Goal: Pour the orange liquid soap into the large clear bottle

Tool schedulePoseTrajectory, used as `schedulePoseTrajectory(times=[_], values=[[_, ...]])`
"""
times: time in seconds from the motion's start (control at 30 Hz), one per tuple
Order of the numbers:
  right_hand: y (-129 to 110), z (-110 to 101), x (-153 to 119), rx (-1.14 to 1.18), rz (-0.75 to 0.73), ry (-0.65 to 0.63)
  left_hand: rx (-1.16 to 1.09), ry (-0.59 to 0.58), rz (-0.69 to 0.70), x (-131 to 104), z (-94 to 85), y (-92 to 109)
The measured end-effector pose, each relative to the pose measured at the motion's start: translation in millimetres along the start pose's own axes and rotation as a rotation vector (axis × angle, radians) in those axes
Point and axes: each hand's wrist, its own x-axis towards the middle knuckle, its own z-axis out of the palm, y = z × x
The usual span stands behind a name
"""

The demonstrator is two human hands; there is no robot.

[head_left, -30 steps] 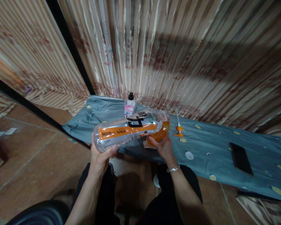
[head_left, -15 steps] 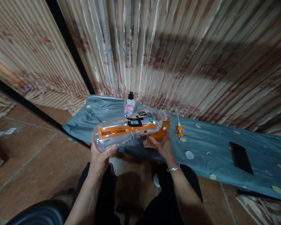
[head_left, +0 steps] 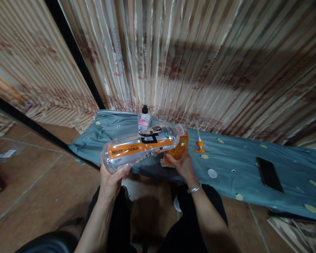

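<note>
Gripping a clear plastic bottle by its base, the left hand is curled partway closed, thumb along the bottle's underside, as I watch from afar through the head camera. The right hand wraps the side of a translucent orange bottle, its thumb across the near face. The clear bottle lies between and above the hands, its long axis slanting from the left hand up toward the right and away from the wearer, neck at the orange bottle's top; I cannot tell whether the rims touch.

Smooth, ribbed and glossy, the clear bottle carries an orange-and-silver label with black lettering. The rounded orange bottle is at the near edge of a worktop draped in wrinkled blue-green cloth. Beside it lie an orange-and-white pump head, its tube pointing toward the striped curtain, and a round white disc. A black-capped bottle stands upright behind; a dark smartphone rests farther right.
</note>
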Motion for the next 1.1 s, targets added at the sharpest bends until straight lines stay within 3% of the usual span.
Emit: schedulePoseTrajectory(times=[0.17,0.47,0.77,1.1], values=[[2,3,0,0.035,0.002,0.009,0.04,-0.036,0.024,1,-6.0,-1],[7,7,1,0.024,-0.016,0.035,0.056,-0.036,0.071,1,4.3,6],[6,10,1,0.026,-0.049,0.075,0.065,-0.046,0.051,3,-5.4,0],[0,4,1,0.04,-0.004,0.032,0.047,-0.054,0.057,1,-4.3,2]])
